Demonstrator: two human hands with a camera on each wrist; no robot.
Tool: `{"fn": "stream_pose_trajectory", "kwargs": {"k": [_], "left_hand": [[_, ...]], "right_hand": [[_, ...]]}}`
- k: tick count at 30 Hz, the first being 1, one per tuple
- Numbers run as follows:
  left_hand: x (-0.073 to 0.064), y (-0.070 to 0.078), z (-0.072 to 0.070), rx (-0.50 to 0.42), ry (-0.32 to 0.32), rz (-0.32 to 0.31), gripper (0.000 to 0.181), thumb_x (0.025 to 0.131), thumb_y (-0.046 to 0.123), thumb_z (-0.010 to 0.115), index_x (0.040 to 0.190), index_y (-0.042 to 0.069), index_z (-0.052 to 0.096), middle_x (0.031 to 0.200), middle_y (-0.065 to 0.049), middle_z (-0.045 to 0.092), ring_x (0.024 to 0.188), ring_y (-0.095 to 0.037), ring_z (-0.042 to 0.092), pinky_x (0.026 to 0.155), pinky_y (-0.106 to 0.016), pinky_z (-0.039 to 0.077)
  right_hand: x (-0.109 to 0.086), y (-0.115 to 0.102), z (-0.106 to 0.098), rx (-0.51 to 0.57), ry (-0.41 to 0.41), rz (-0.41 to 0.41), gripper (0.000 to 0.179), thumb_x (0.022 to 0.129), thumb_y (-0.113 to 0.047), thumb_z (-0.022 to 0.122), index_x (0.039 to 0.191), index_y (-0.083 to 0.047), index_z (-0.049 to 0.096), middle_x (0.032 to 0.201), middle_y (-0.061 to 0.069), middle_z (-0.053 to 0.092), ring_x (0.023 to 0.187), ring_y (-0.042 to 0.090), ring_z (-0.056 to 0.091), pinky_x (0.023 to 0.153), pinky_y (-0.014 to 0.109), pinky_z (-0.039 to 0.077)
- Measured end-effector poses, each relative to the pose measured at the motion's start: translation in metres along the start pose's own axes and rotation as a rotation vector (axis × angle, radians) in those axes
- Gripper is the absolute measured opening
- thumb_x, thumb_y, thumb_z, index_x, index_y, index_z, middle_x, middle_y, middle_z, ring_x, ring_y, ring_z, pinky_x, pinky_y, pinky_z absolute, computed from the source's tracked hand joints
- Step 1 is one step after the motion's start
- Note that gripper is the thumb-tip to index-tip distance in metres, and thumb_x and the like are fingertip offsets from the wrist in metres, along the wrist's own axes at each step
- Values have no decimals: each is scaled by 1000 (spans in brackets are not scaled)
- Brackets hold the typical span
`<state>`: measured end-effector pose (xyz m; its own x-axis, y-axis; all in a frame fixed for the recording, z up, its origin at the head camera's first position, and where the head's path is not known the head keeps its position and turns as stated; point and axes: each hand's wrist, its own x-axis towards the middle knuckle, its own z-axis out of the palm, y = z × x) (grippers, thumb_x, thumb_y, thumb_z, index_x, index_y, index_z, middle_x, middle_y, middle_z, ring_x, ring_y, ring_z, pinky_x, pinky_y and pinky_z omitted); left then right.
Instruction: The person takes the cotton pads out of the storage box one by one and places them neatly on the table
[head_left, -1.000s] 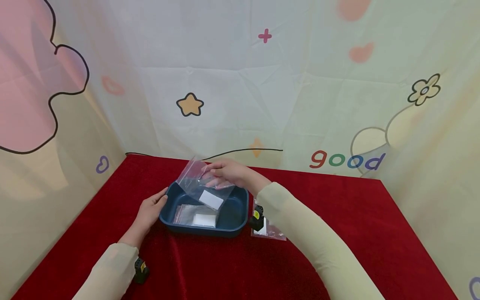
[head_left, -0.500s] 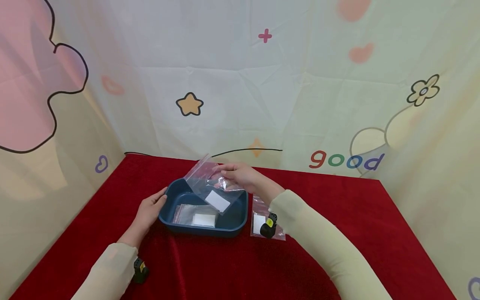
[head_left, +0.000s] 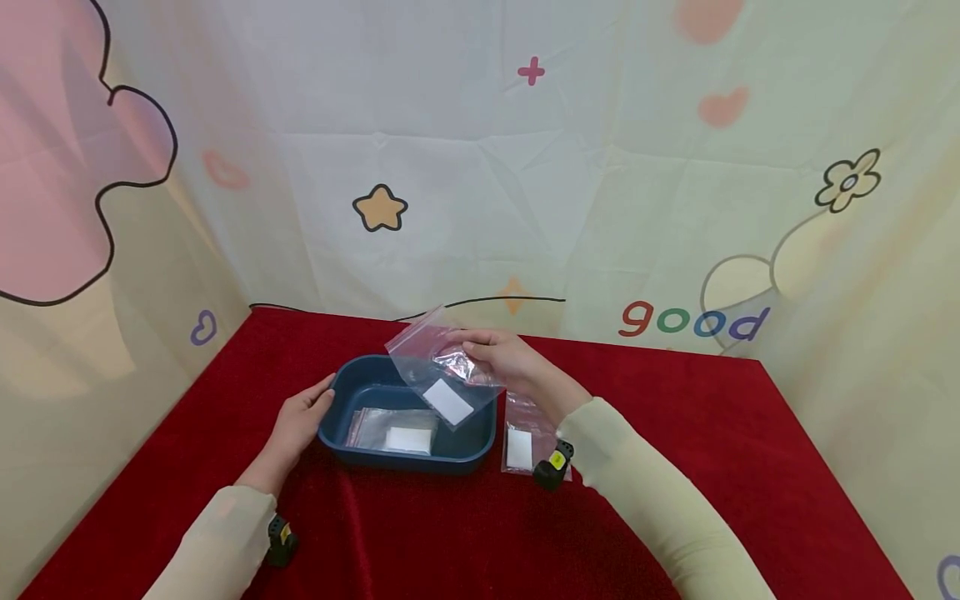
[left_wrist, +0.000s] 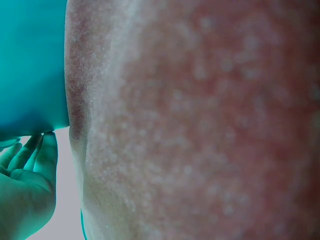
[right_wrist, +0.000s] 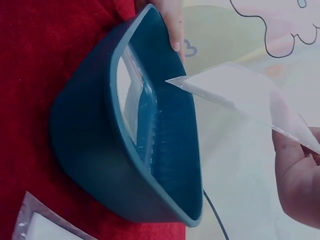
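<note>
A blue rectangular basin point(head_left: 480, 457) stands on the red cloth. My left hand point(head_left: 296, 421) holds its left rim, thumb over the edge; in the left wrist view the left hand point(left_wrist: 32, 185) has its fingertips at the basin wall. Above the basin's right half my right hand point(head_left: 504, 357) pinches a clear zip-lock bag point(head_left: 411, 354) with a white rectangular label, tilted, its zip edge up and to the left. Inside the basin lie more clear bags with a white label point(head_left: 408, 440). In the right wrist view the held bag point(right_wrist: 225, 85) slants over the rim.
Another clear bag with a white label point(head_left: 519, 450) lies flat on the red cloth point(head_left: 660, 467), just right of the basin, partly behind the right wrist and its camera point(head_left: 553, 467). A printed fabric curtain point(head_left: 465, 233) hangs behind the table.
My right hand has moved right and slightly toward me with the zip-lock bag, from over the basin's middle to its right half. The left hand and the basin have stayed put.
</note>
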<state>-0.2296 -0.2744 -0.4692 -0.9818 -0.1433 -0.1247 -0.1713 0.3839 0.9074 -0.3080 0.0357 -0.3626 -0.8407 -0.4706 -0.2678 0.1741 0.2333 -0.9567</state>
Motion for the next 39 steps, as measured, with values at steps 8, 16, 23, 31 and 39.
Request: {"fn": "stream_pose_trajectory", "kwargs": {"k": [8, 16, 23, 31, 39], "left_hand": [[-1, 1, 0, -15, 4, 5, 52, 111, 20, 42, 160, 5, 33, 166, -20, 31, 157, -38, 27, 126, -53, 32], [-1, 1, 1, -29, 2, 2, 51, 111, 19, 42, 160, 5, 33, 166, -20, 32, 157, -37, 27, 126, -52, 32], [-1, 1, 1, -29, 1, -8, 52, 111, 21, 42, 160, 7, 33, 165, -19, 33, 156, -37, 29, 124, -52, 34], [-2, 2, 1, -25, 2, -9, 52, 111, 21, 42, 160, 6, 32, 166, -20, 32, 156, -38, 29, 124, -53, 35], [0, -1, 0, -14, 1, -17, 53, 111, 23, 42, 161, 8, 31, 166, -20, 30, 156, -39, 29, 123, -54, 36]], "right_hand": [[-8, 14, -4, 53, 45, 17, 35, 106, -17, 54, 140, -18, 65, 141, 12, 64, 102, 15, 65, 79, 19, 60], [-21, 23, -6, 87, 82, 30, 38, 106, -17, 53, 143, -19, 62, 143, 14, 62, 104, 18, 64, 79, 21, 61], [-31, 32, -10, 140, 124, -3, 39, 107, -16, 52, 145, -15, 60, 134, 10, 69, 94, 10, 69, 80, 20, 61], [-43, 45, -15, 197, 169, -19, 40, 107, -14, 51, 147, -11, 57, 123, 4, 74, 92, 8, 71, 81, 20, 61], [-53, 55, -25, 210, 203, 4, 42, 108, -16, 50, 149, -13, 55, 124, 3, 71, 94, 10, 68, 81, 23, 62]]}}
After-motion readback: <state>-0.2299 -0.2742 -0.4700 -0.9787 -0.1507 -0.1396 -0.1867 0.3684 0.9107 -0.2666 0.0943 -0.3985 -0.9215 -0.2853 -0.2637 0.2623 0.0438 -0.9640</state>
